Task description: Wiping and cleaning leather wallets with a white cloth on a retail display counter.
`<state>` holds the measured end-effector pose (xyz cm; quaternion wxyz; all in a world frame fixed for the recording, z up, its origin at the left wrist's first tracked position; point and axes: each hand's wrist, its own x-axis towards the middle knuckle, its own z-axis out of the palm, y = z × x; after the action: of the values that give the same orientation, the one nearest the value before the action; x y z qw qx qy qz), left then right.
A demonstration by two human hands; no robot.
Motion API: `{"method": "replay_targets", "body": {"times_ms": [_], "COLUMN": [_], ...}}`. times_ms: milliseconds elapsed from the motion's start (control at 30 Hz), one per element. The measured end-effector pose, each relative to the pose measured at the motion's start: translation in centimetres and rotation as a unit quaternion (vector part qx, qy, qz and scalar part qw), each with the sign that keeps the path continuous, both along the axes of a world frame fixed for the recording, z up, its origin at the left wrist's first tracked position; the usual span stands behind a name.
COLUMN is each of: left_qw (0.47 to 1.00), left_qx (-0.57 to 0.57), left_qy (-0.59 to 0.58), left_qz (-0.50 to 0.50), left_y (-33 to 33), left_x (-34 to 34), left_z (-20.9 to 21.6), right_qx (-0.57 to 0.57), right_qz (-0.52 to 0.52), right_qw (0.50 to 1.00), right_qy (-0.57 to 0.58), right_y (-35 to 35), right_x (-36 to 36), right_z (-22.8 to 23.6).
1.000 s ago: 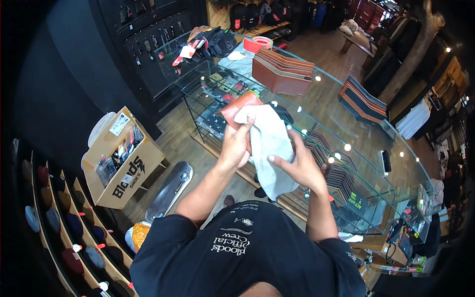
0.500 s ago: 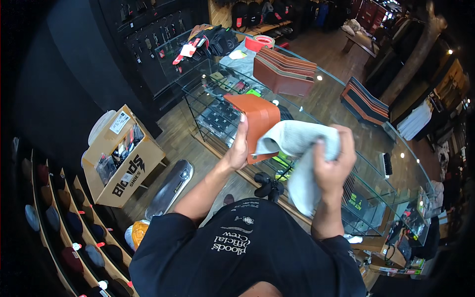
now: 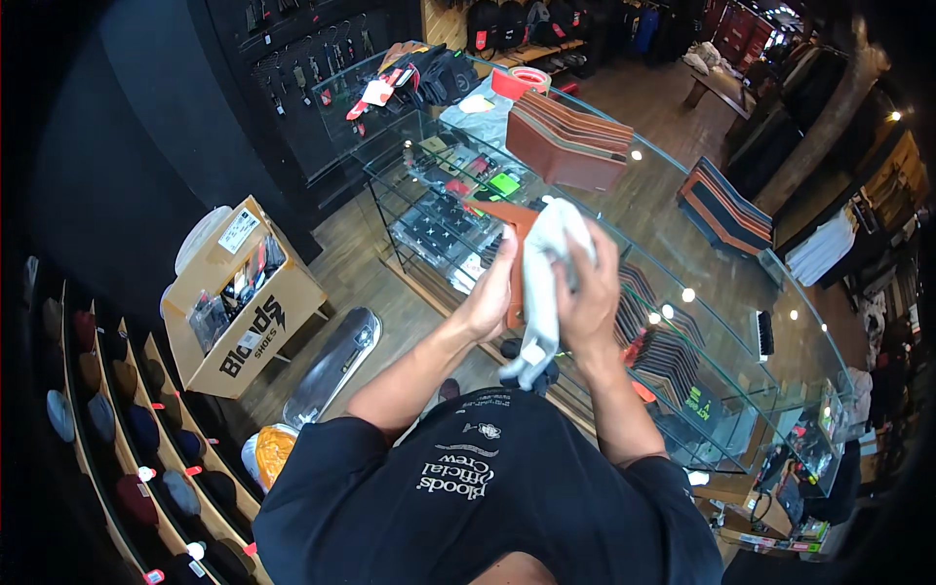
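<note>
My left hand (image 3: 490, 294) is closed on a tan leather wallet (image 3: 520, 222), held up in front of my chest with its edge turned toward me. In my right hand (image 3: 592, 297) is a pale grey cloth (image 3: 539, 278), bunched up and pressed against the wallet's right side. The cloth's lower end hangs down toward my shirt. Most of that wallet face is hidden behind the cloth and my right fingers.
Beyond my hands stands a glass display counter (image 3: 673, 244). On it are a row of brown wallets (image 3: 565, 146), a second darker row (image 3: 726, 210), a black brush (image 3: 763, 334) and red tape (image 3: 517, 83). At left are a cardboard box (image 3: 278, 327), a skateboard (image 3: 336, 366) and cap shelves.
My right hand has brought the cloth left and onto the wallet. The wallet has turned from showing its broad face to nearly edge-on.
</note>
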<state>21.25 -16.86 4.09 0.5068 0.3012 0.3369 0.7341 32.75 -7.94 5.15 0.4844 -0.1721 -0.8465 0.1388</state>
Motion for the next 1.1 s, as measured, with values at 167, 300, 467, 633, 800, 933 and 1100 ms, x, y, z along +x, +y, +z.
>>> {"method": "replay_targets", "body": {"times_ms": [167, 300, 467, 633, 800, 933, 1100], "left_qw": [0.992, 0.996, 0.992, 0.978, 0.995, 0.989, 0.982], "left_qx": [0.044, 0.030, 0.057, 0.104, 0.051, 0.106, 0.158], "left_qy": [-0.091, -0.086, -0.099, -0.147, -0.079, -0.101, 0.030], "left_qz": [-0.080, -0.020, -0.048, -0.101, 0.014, -0.003, 0.096], "left_y": [0.1, 0.2, 0.7, 1.2, 0.5, 0.9, 0.2], "left_x": [-2.1, -0.7, -1.7, -2.0, -1.2, -3.5, -2.2], "left_z": [0.1, 1.0, 0.8, 1.4, 1.1, 3.0, 4.4], "right_qx": [0.027, 0.029, 0.035, 0.043, 0.020, 0.000, -0.348], "right_qz": [0.143, 0.059, 0.091, 0.161, 0.054, 0.164, 0.230], "right_qw": [0.988, 0.998, 0.995, 0.986, 0.997, 0.986, 0.901], "right_qy": [-0.041, 0.021, -0.019, 0.028, 0.044, 0.009, 0.119], "right_y": [-0.5, 0.0, 0.7, -1.8, 1.5, -1.8, -0.1], "right_x": [0.6, -0.6, 0.3, -1.0, -1.9, -1.1, -1.1], "right_z": [-0.1, 1.6, 0.8, 1.0, 2.5, 0.3, -1.0]}}
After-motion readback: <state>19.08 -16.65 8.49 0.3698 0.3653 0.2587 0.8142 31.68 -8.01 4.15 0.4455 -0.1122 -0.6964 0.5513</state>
